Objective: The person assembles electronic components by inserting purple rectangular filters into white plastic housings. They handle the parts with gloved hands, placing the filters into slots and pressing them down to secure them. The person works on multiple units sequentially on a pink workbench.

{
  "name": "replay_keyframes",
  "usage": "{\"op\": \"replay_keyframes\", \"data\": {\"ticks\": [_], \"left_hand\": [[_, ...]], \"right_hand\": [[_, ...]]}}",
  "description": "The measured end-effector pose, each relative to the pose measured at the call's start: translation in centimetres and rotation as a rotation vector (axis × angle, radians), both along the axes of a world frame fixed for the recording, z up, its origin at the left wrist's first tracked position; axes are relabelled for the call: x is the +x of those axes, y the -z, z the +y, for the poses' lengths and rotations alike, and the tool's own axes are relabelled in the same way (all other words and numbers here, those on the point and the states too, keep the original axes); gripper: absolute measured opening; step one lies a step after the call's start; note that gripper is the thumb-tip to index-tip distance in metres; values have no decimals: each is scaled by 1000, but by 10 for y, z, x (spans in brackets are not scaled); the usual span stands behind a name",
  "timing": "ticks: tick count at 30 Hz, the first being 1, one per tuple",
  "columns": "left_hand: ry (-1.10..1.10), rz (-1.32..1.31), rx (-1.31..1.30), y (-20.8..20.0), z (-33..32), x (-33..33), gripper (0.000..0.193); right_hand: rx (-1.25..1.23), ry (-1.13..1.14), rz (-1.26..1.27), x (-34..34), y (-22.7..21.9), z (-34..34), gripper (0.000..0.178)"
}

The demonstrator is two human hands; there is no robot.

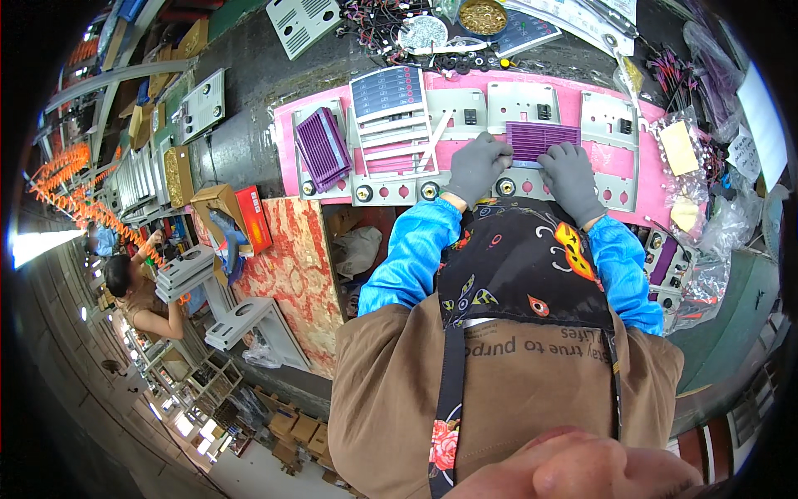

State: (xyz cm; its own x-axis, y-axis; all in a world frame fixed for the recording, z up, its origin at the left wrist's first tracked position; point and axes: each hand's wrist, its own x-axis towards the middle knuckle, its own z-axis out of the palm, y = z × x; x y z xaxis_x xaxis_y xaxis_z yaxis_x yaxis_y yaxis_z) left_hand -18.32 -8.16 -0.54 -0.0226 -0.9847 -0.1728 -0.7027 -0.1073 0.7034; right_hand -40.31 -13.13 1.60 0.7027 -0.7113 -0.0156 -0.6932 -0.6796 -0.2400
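Note:
A purple slatted grille (536,143) lies across a light grey metal panel (509,98) in front of me. My left hand (480,170), in a grey glove, has its bent fingers closed on the grille's left edge. My right hand (572,183), gloved alike, grips the lower right edge with curled fingers. More purple grilles (322,148) are stacked on a panel at the left. Beside them lie a dark blue printed sheet (388,90) and white slatted strips (391,141). Another grey panel (611,116) sits to the right.
Pink sheeting (657,179) covers the bench under the panels. Behind are tangled wires (378,37), a bowl of brass parts (483,17) and a dish of small screws (421,35). Plastic bags (683,154) crowd the right. A person (145,299) works at the far left.

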Motion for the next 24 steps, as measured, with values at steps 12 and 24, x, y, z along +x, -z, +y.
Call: {"op": "replay_keyframes", "data": {"ticks": [12, 24], "left_hand": [[-24, -72, 56, -5, -2, -6, 19], [-46, -59, 73, -8, -5, -9, 19]], "right_hand": [[-44, -47, 68, 0, -2, -4, 14], [567, 296, 16, -47, -21, -34, 20]]}}
